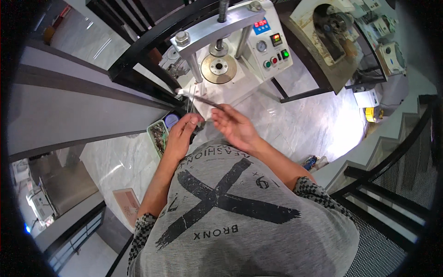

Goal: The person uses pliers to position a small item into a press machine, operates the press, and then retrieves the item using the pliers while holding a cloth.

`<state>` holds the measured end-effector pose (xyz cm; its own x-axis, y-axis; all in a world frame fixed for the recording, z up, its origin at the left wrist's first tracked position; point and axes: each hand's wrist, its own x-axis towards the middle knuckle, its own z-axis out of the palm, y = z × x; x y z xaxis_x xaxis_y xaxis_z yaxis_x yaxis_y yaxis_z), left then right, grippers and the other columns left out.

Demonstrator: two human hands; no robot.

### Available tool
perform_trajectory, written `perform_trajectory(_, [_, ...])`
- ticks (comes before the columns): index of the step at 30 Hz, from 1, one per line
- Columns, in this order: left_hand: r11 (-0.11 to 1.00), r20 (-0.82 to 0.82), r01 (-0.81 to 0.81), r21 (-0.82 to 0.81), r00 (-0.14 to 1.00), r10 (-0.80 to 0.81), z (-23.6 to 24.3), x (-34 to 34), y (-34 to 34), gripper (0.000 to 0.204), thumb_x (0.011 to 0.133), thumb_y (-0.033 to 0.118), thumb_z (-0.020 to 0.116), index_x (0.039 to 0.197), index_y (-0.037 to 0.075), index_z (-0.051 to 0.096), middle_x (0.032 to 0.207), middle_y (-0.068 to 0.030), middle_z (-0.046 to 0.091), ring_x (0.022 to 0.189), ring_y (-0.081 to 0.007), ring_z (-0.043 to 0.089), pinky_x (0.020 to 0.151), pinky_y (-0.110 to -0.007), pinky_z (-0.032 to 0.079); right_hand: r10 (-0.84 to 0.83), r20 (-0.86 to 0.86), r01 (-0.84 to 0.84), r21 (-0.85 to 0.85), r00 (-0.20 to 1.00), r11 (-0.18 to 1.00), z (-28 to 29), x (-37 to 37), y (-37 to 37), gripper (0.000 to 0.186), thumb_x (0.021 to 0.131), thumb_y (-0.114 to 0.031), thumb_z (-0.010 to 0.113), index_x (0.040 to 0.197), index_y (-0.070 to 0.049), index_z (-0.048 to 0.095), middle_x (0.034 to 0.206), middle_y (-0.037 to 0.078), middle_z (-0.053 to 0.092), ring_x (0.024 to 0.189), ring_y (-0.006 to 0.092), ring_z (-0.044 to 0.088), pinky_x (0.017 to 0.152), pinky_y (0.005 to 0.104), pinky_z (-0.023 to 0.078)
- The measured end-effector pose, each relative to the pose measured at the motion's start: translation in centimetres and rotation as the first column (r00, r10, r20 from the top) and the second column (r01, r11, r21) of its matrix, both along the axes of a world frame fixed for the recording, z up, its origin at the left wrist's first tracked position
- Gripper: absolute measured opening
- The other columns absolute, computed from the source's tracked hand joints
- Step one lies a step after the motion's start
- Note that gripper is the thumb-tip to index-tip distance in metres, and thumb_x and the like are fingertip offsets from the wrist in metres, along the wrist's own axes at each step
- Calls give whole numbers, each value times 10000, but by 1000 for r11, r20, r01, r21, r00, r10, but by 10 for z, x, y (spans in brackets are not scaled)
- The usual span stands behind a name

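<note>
My right hand (pixel 233 127) is turned partly palm-up with fingers loosely curled, gripping a slim dark-handled tool (pixel 207 101) whose pale tip reaches toward the white base plate (pixel 230 92) of a press. Beside it, my left hand (pixel 183 131) has thumb and fingers bent together near thin shiny metal strips (pixel 190 104); what it grips is too small to name. Above the hands, the press has a round metal disc (pixel 213 74) with a dark centre, steel posts (pixel 193 67), a screw column (pixel 223 14) and a control panel (pixel 267 44) with lit displays and buttons.
A green bin of scraps (pixel 158 136) and blue lid (pixel 171 121) sit left of the press. A black frame (pixel 131 53) borders it. At right are a soiled machine (pixel 323 32), a yellow object (pixel 371 114) and a staircase railing (pixel 392 161). A cardboard piece (pixel 124 205) lies lower left.
</note>
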<state>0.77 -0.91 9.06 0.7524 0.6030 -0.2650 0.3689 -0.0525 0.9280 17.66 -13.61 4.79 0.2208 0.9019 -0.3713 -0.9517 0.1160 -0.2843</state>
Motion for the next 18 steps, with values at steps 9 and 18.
perform_trajectory(9, [953,173,-286,103,948,266,-9,25,-5,369,1008,310,438,850,7,576,745,-63,571,695,-156,500,667,-309,408,443,279,-427,-118,852,896,3,-12,18,270,998,-360,539,1099,-110,535,1123,76,630,1012,165,614,914,318,490])
perform_trajectory(18, [997,107,-79,2,991,79,-38,10,4,333,976,277,454,766,21,497,661,-13,459,625,-125,421,586,-293,346,318,544,-273,-165,776,948,-2,-15,39,403,960,-342,621,1223,-37,623,1039,2,653,958,101,570,867,262,429])
